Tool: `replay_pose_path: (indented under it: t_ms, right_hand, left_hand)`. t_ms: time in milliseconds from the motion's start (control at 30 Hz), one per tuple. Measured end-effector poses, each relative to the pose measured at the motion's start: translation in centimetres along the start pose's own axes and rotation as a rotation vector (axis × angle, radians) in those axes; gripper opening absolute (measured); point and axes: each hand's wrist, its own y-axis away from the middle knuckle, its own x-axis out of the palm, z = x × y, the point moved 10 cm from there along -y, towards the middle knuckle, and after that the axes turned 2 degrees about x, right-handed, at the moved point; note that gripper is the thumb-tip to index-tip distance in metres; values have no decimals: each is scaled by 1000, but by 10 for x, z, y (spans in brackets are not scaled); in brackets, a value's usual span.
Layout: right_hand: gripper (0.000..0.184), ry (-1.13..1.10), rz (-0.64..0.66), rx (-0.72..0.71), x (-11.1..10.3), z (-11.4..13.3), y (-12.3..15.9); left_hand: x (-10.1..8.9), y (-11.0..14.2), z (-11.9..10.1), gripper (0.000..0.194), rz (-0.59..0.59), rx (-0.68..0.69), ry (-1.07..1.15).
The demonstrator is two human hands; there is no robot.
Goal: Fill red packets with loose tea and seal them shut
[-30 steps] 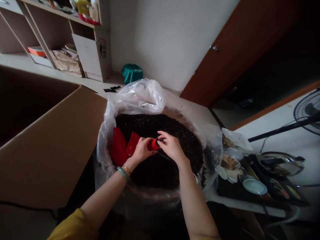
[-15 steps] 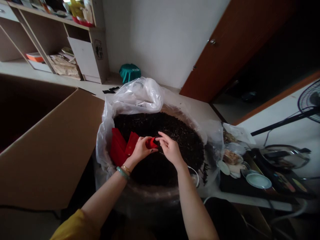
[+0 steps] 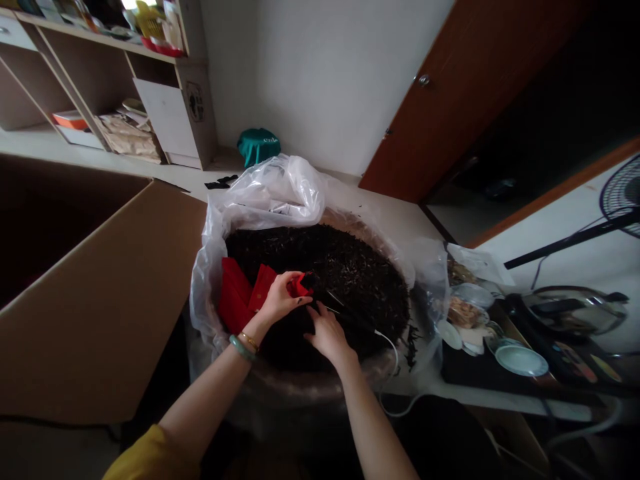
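Note:
My left hand [image 3: 281, 297] is closed around a small red pouch [image 3: 301, 285], with dark material showing at its mouth. To the right and slightly lower, my right hand [image 3: 327, 333] is open, fingers spread just above or on the dark contents; contact is hard to tell. Beneath both lies a mass of dark dried leaves [image 3: 370, 267], like loose tea, in a wide round container lined with clear plastic [image 3: 200, 293]. More red pouches [image 3: 235, 293] lie on the leaves beside my left wrist. A white cable [image 3: 393, 347] runs to a dark, thin object I cannot make out.
A large open cardboard box [image 3: 115, 313] stands at left. On the right are a lidded glass pan [image 3: 575, 310], a pale green lid or dish [image 3: 521, 360] and a fan [image 3: 623, 193]. Behind are a green bag [image 3: 257, 147], shelves [image 3: 167, 120] and a brown door [image 3: 445, 100].
My right hand has drawn away from the red pouch's mouth, down and a little left, and its fingers have spread. My left hand keeps hold of the pouch, nearly still.

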Motion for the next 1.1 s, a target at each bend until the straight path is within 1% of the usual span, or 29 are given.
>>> replay_pose_path:
  t_ms: [33, 100, 167, 233, 267, 333, 467, 533, 567, 600, 700, 833, 967, 1100]
  right_hand:
    - [65, 13, -4, -28, 1, 4, -1]
    - [49, 11, -15, -82, 1, 10, -2]
    - [36, -32, -18, -102, 1, 11, -4]
    - [31, -124, -31, -89, -3, 5, -5]
    - [29, -185, -52, -82, -9, 1, -6]
    - [25, -330, -125, -90, -30, -6, -5]
    - [13, -620, -333, -132, -92, -13, -4]
    - [16, -714, -412, -148, -116, -8, -5]
    - [18, -745, -426, -167, -124, -3, -7]
    - [20, -767, -412, -188, -128, 5, -10]
    - [25, -781, -345, -216, -126, 23, -18]
    - [30, -721, -354, -199, -120, 25, -19]
    - [36, -537, -349, -230, -117, 31, -16]
    - [33, -311, -312, -234, -110, 40, -16]
  left_hand:
    - [1, -1, -1, 58, 9, 14, 6]
    - [1, -1, -4, 56, 22, 41, 17]
    - [1, -2, -7, 53, 23, 55, 25]
    - [0, -2, -9, 51, 16, 56, 24]
    - [-1, -2, -10, 50, 11, 53, 22]
    - [-1, -1, -11, 49, 3, 49, 11]
    - [0, -1, -13, 49, 12, 55, -14]
    - [1, -1, -14, 49, 18, 57, -18]
    - [0, -1, -14, 50, 17, 58, -17]
    - [0, -1, -14, 50, 13, 61, -15]
    - [-1, -1, -16, 51, 4, 70, 9]
    - [-1, -1, -16, 52, 3, 67, 21]
    - [-1, 0, -19, 52, 9, 77, -12]
    - [1, 0, -21, 50, 26, 91, -15]
